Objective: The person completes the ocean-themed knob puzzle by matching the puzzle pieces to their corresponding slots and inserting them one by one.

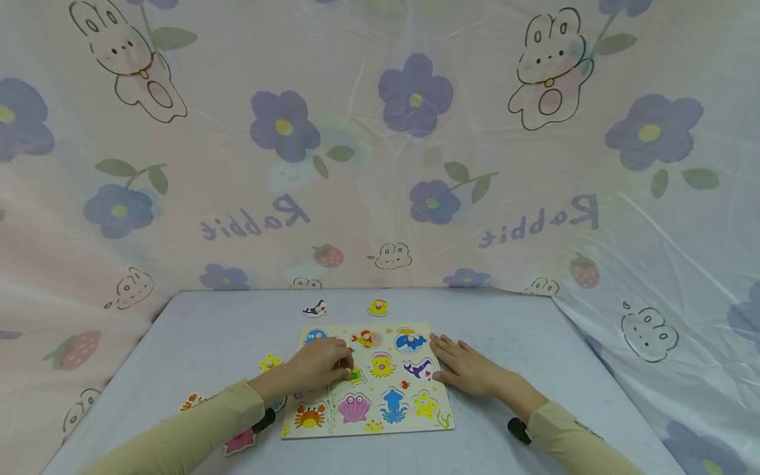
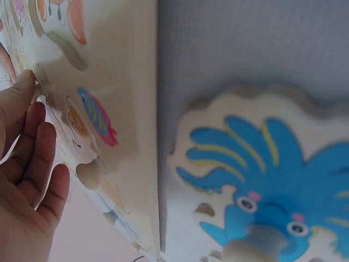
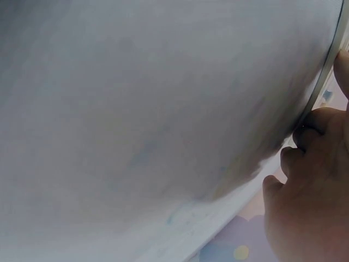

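Pinching at the green piece (image 1: 356,376), left hand (image 1: 320,365) has its thumb and fingertips nearly together; looks like a grip on the knob, though the fingers hide most of it. The piece sits left of centre on the puzzle board (image 1: 412,427), which lies flat on the table (image 1: 483,432). Right hand (image 1: 472,371) holds nothing, fingers fairly straight against the board's right edge. My worry: that knob's tiny, so a bad pinch could slip and leave the piece crooked. If the right hand eases off, I reckon the board could slide. Also, the blue piece (image 2: 262,180) lies just beside the board's left edge, so a low left wrist could knock it.
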`<state>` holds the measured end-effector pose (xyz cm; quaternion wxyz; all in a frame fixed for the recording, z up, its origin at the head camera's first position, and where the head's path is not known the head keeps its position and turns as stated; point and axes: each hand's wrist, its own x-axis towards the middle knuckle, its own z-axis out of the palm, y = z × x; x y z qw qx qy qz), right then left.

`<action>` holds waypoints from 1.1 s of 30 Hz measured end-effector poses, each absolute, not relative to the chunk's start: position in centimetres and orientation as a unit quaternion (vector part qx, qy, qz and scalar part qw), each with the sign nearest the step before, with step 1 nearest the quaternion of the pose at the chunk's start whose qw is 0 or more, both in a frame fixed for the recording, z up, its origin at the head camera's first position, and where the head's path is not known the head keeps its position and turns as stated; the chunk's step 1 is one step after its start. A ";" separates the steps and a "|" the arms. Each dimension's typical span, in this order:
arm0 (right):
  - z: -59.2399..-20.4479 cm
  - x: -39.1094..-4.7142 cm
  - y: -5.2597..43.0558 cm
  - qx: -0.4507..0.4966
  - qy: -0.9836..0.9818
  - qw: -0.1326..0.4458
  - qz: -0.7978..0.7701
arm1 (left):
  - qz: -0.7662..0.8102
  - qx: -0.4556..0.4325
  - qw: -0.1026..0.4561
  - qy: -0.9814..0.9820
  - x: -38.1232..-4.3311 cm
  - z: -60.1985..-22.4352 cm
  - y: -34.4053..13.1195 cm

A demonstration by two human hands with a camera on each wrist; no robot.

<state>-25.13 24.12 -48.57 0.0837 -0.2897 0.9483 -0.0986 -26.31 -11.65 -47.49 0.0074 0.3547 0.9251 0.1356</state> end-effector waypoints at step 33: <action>-48.5 -25.0 24.0 -0.279 0.951 0.091 -0.102 | 0.233 0.312 -0.069 0.918 -27.8 -45.7 -12.8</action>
